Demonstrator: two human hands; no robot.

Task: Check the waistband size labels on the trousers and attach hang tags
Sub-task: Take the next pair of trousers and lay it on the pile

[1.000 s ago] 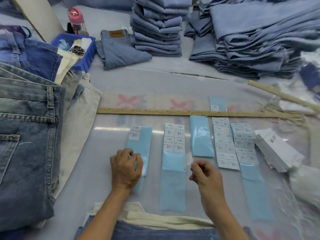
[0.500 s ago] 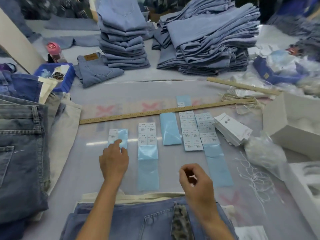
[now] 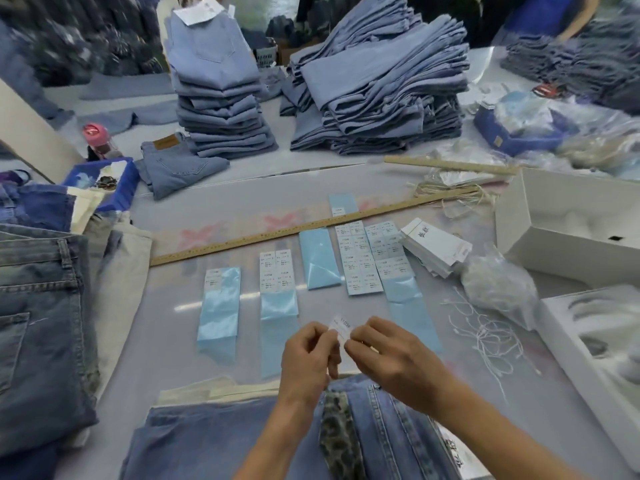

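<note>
Both hands meet just above the near pair of mid-blue denim trousers (image 3: 242,441), and the fingers (image 3: 323,336) of the left hand (image 3: 306,358) and of the right hand (image 3: 388,355) are pinched together on opposite edges of one small white printed size sticker (image 3: 341,328). It is held up between the two hands, face toward the camera, probably so that its size can be read against the waistband before it goes on. The top line looks like "110" followed by a character or two; the smaller print below is too fine to read.

Beyond the fingers, five pale blue glossy backing strips (image 3: 219,306) lie side by side on the grey worktop (image 3: 166,341), apparently one per size so stickers can be picked without searching. Those still on the strips carry headings that seem to read "110" and a letter; the rest is illegible.

A long wooden measuring stick (image 3: 277,233) lies across the strips' far ends, likely for checking waists. To its right sits a fanned stack of white card hang tags (image 3: 436,249) with dark characters I cannot make out, and loose white tag strings (image 3: 485,334) nearby. Open white cardboard boxes (image 3: 554,237) stand at the right. Tall stacks of folded pale blue trousers (image 3: 221,98) wait at the back, darker washed jeans (image 3: 41,323) at the left.
</note>
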